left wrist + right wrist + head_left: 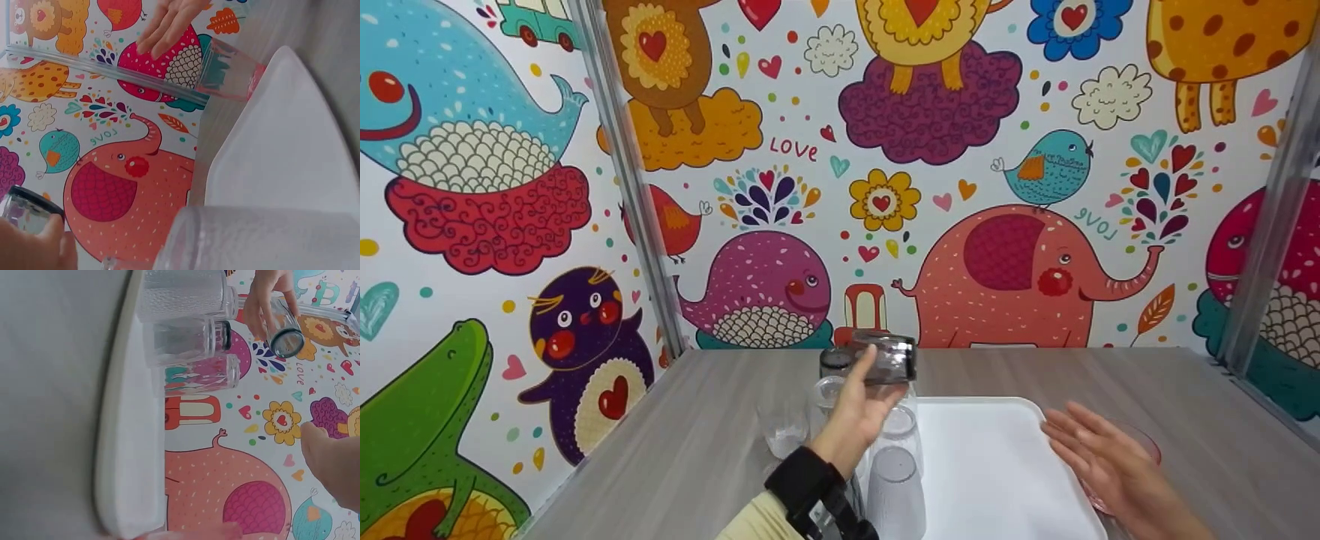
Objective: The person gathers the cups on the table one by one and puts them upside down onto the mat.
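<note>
My left hand (855, 420) grips a smoky grey drinking glass (891, 360), thumb on the near side, and holds it tipped on its side above the glasses at the back. In the right wrist view the held glass (286, 340) shows its thick dark-tinted end. Off the right edge of a white tray (990, 465), my right hand (1117, 469) is held up with its fingers straight and nothing in it. Beside and partly behind that hand is a pink-tinted glass (232, 70), seen most fully in the left wrist view.
Along the tray's left side stand several glasses, among them a frosted textured tumbler (896, 491) and a clear one (898, 424). A dark-tinted glass (834, 363) is farther back. Another clear glass (784, 431) is on the grey table (660, 450) to the left. Patterned walls enclose the table.
</note>
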{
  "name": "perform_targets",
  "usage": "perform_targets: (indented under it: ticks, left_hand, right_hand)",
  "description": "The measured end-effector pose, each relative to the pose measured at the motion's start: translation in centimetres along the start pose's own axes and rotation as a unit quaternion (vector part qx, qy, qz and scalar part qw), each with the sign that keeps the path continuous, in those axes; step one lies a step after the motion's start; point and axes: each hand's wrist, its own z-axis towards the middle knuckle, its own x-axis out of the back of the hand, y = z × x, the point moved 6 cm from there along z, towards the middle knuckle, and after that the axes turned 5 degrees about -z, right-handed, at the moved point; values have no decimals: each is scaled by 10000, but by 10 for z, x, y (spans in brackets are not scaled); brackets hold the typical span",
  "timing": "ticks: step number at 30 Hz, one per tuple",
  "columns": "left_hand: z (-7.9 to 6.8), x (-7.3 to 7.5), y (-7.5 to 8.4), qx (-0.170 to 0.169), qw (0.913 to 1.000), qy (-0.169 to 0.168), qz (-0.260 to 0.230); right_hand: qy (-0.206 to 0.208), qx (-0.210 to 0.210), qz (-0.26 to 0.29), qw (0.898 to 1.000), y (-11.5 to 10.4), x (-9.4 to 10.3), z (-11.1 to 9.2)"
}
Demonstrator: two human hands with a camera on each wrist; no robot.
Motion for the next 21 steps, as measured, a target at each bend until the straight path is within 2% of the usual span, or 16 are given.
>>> perform_targets:
  ticks: [2, 5, 9, 13, 15, 18, 21]
  left_hand:
    - [-3, -4, -9, 124, 9999, -85, 28]
    - [-9, -9, -20, 263, 9992, -245, 152]
    - [-16, -13, -29, 346, 9983, -368, 279]
    - [-20, -14, -36, 419, 9979, -390, 305]
    - [-22, -13, -40, 440, 9978, -373, 339]
    - [-24, -14, -44, 498, 9974, -352, 373]
    - [-27, -16, -47, 531, 9970, -410, 383]
  right_hand:
    - [393, 595, -721, 9948, -7, -8, 11]
    - [696, 1400, -1572, 9751, -16, -22, 26]
    - [534, 2105, -2028, 9548, -24, -46, 46]
    - [178, 2441, -2388, 9397, -26, -68, 61]
    - [10, 2525, -2449, 9361, -26, -77, 68]
    - [-157, 2516, -2326, 9393, -23, -84, 75]
    - [-154, 2398, -2226, 9448, -18, -87, 80]
